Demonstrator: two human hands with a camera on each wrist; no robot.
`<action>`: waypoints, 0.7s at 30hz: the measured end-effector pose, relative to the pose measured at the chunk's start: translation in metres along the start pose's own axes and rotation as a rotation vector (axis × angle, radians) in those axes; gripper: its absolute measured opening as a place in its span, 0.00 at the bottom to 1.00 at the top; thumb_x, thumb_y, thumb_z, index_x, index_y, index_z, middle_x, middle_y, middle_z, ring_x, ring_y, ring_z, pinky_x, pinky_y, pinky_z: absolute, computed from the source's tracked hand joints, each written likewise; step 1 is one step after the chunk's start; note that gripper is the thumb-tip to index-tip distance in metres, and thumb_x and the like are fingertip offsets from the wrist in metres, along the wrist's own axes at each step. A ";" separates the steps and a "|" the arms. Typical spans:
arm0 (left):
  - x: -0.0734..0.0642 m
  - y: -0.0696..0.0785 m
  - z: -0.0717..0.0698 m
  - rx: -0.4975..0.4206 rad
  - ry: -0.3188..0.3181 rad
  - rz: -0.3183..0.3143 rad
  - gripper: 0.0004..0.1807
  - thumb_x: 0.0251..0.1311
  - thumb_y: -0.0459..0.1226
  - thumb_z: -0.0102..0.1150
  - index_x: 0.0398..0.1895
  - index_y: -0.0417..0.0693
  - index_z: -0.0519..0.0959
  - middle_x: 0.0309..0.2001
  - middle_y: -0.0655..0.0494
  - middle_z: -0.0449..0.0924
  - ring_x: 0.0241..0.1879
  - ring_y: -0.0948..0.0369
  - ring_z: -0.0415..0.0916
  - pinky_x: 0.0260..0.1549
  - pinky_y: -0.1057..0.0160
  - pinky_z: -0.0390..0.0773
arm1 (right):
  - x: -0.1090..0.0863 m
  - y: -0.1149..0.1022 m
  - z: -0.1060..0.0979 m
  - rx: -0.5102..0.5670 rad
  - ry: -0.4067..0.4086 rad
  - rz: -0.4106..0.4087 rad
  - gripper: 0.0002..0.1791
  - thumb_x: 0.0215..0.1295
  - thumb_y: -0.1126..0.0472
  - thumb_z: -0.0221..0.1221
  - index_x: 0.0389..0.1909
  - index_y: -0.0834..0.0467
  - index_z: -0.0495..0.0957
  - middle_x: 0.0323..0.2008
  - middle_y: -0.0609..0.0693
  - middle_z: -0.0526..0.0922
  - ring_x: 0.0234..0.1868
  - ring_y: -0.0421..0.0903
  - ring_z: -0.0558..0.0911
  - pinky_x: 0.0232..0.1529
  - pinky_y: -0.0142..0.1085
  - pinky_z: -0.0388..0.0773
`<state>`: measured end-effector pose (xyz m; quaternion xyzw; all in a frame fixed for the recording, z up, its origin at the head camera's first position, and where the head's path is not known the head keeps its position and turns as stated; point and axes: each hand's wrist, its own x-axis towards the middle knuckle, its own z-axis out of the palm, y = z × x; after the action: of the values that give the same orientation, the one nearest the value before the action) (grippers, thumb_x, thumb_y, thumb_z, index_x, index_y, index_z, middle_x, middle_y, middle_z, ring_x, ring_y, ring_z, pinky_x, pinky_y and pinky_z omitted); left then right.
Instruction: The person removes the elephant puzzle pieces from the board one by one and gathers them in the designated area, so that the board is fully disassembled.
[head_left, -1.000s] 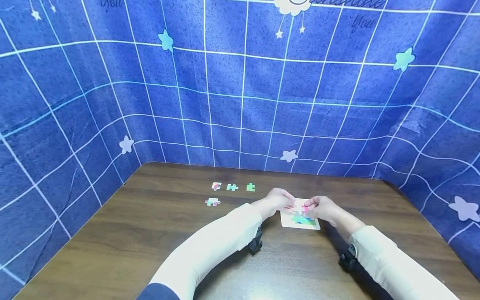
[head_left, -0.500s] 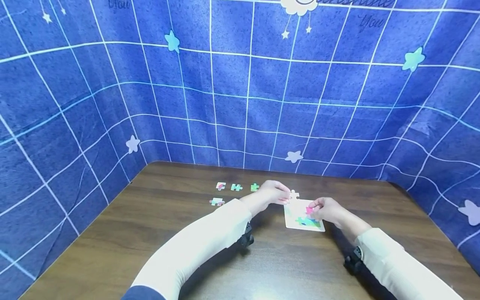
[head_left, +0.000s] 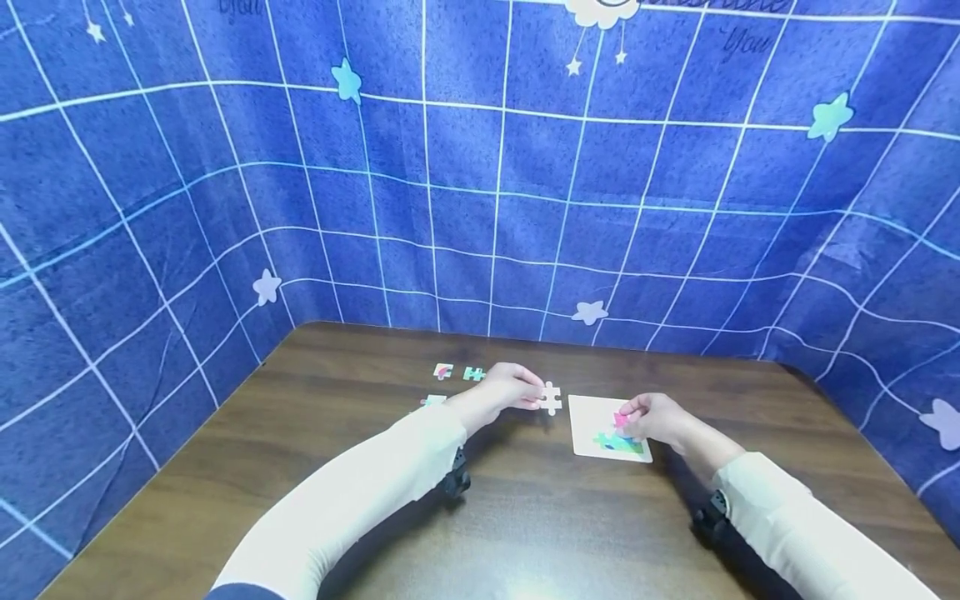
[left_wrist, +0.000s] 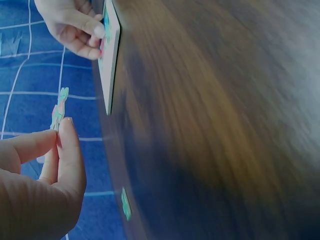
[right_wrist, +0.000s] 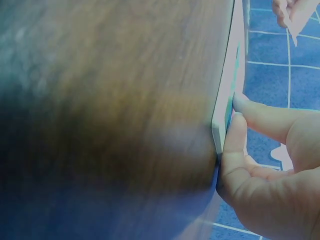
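1. Left hand [head_left: 501,387] pinches a pale puzzle piece [head_left: 551,397] between thumb and fingertips. The piece is held just left of the puzzle board [head_left: 592,410], apart from it; whether it clears the wooden table [head_left: 300,467] or rests on it, I cannot tell. In the left wrist view it shows edge-on at the fingertips [left_wrist: 64,131].

2. Right hand [head_left: 654,418] rests on the right part of the board, fingers curled down onto the coloured pieces [head_left: 617,440] already seated there. The right wrist view shows thumb and a finger clamped on the board's near edge, holding it down against the table.

3. The board lies flat, centre-right of the table, nearer the person than the loose pieces. Its left and far areas are bare white.

4. Loose pieces lie on the far left: a pink-and-white one [head_left: 442,371], a teal one [head_left: 473,374], and another [head_left: 432,401] partly hidden behind the left forearm.

5. Handling, as a judgement: the piece looks thin, flat, stiff and very light, probably card or thin wood. A fingertip pinch on opposite edges suits it, away from the knobs, which would bend or fray first. It could easily slip or rotate in a loose pinch.

6. The board looks rigid but light, likely to skate on the smooth table unless held by its edge.

7. Blue gridded backdrop [head_left: 480,208] with stars encloses the table.
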<state>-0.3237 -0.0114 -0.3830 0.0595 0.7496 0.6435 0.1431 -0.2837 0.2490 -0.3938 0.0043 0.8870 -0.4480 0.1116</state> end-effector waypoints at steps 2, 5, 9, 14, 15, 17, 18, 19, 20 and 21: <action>-0.002 -0.001 -0.006 -0.006 0.015 0.009 0.10 0.56 0.21 0.58 0.42 0.26 0.78 0.36 0.41 0.82 0.28 0.62 0.79 0.37 0.66 0.86 | -0.001 0.000 -0.001 -0.008 -0.006 0.001 0.24 0.51 0.72 0.68 0.48 0.75 0.72 0.29 0.52 0.72 0.27 0.42 0.74 0.30 0.29 0.80; -0.005 -0.002 -0.014 -0.005 0.041 0.024 0.10 0.55 0.20 0.58 0.42 0.25 0.78 0.38 0.41 0.82 0.27 0.63 0.79 0.37 0.65 0.86 | -0.001 -0.001 -0.002 -0.018 -0.004 0.009 0.23 0.51 0.72 0.68 0.48 0.75 0.72 0.29 0.52 0.72 0.27 0.42 0.74 0.30 0.30 0.79; -0.009 -0.003 -0.028 0.025 0.056 0.032 0.09 0.55 0.21 0.59 0.41 0.26 0.79 0.40 0.39 0.82 0.27 0.62 0.79 0.36 0.64 0.86 | -0.001 -0.001 -0.002 -0.015 0.001 0.008 0.23 0.51 0.71 0.68 0.47 0.74 0.72 0.29 0.52 0.72 0.27 0.42 0.75 0.30 0.30 0.79; -0.009 -0.006 -0.043 0.073 0.098 0.041 0.07 0.55 0.20 0.57 0.38 0.27 0.79 0.34 0.43 0.82 0.26 0.62 0.79 0.35 0.65 0.86 | -0.002 0.000 -0.001 -0.010 0.015 -0.011 0.22 0.51 0.72 0.68 0.46 0.75 0.73 0.28 0.52 0.73 0.26 0.42 0.75 0.29 0.30 0.79; -0.009 -0.007 -0.046 0.084 0.109 0.043 0.07 0.55 0.20 0.57 0.38 0.27 0.79 0.32 0.44 0.81 0.26 0.62 0.79 0.34 0.66 0.86 | -0.002 0.001 -0.001 -0.008 0.018 -0.012 0.22 0.51 0.72 0.68 0.46 0.75 0.73 0.28 0.52 0.72 0.26 0.42 0.75 0.28 0.30 0.79; -0.008 -0.008 -0.053 0.096 0.127 0.045 0.07 0.55 0.20 0.57 0.37 0.27 0.79 0.31 0.47 0.80 0.25 0.63 0.78 0.33 0.67 0.86 | -0.003 0.001 -0.001 -0.007 0.020 -0.019 0.22 0.51 0.72 0.68 0.45 0.75 0.72 0.28 0.52 0.72 0.26 0.42 0.74 0.28 0.29 0.79; -0.009 -0.009 -0.056 0.107 0.138 0.045 0.07 0.55 0.20 0.57 0.37 0.27 0.79 0.31 0.47 0.80 0.25 0.63 0.78 0.33 0.67 0.86 | -0.003 0.001 0.000 -0.002 0.017 -0.022 0.22 0.51 0.72 0.67 0.45 0.75 0.72 0.28 0.52 0.73 0.26 0.41 0.74 0.28 0.29 0.79; -0.009 -0.010 -0.059 0.118 0.150 0.039 0.07 0.54 0.20 0.57 0.36 0.27 0.79 0.31 0.47 0.80 0.24 0.63 0.78 0.32 0.68 0.86 | -0.003 0.001 0.000 0.000 0.016 -0.021 0.22 0.51 0.72 0.68 0.45 0.75 0.72 0.29 0.52 0.73 0.26 0.41 0.74 0.28 0.29 0.79; -0.010 -0.010 -0.062 0.129 0.162 0.032 0.07 0.54 0.20 0.57 0.36 0.27 0.79 0.32 0.46 0.80 0.24 0.64 0.78 0.32 0.68 0.86 | -0.003 0.002 0.000 -0.001 0.013 -0.022 0.22 0.51 0.72 0.67 0.46 0.75 0.72 0.29 0.52 0.73 0.26 0.41 0.74 0.28 0.29 0.79; -0.010 -0.010 -0.064 0.141 0.174 0.023 0.07 0.53 0.20 0.58 0.36 0.28 0.80 0.32 0.44 0.82 0.23 0.64 0.79 0.31 0.69 0.86 | -0.003 0.002 0.000 0.000 0.011 -0.021 0.22 0.51 0.72 0.67 0.46 0.75 0.73 0.29 0.53 0.73 0.26 0.41 0.74 0.28 0.29 0.79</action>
<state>-0.3317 -0.0769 -0.3831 0.0219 0.8017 0.5937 0.0655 -0.2803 0.2504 -0.3944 -0.0027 0.8877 -0.4490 0.1020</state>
